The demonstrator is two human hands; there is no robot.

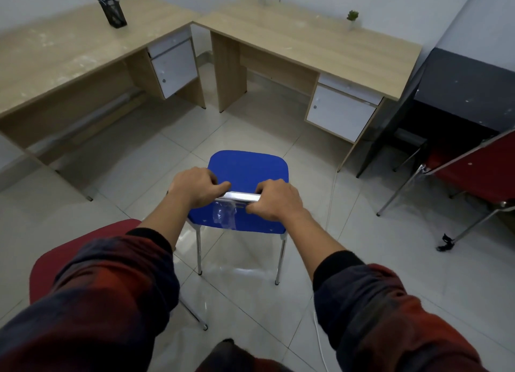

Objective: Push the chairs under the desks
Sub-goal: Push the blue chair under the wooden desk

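A blue chair (248, 168) with chrome legs stands on the tiled floor in the middle of the room, its seat facing the desks. My left hand (196, 187) and my right hand (274, 200) both grip the shiny metal bar along the top of its backrest. A wooden desk (320, 39) with a white cabinet stands ahead on the right, and a second wooden desk (64, 56) runs along the left. A red chair (69, 257) sits at my lower left, partly hidden by my left sleeve.
Another red chair (479, 173) with a chrome frame stands at the right, beside a black desk (468, 84). A black pen holder (114, 12) is on the left desk; two small potted plants (352, 19) are on the right desk. A white cable (320, 341) lies on the floor.
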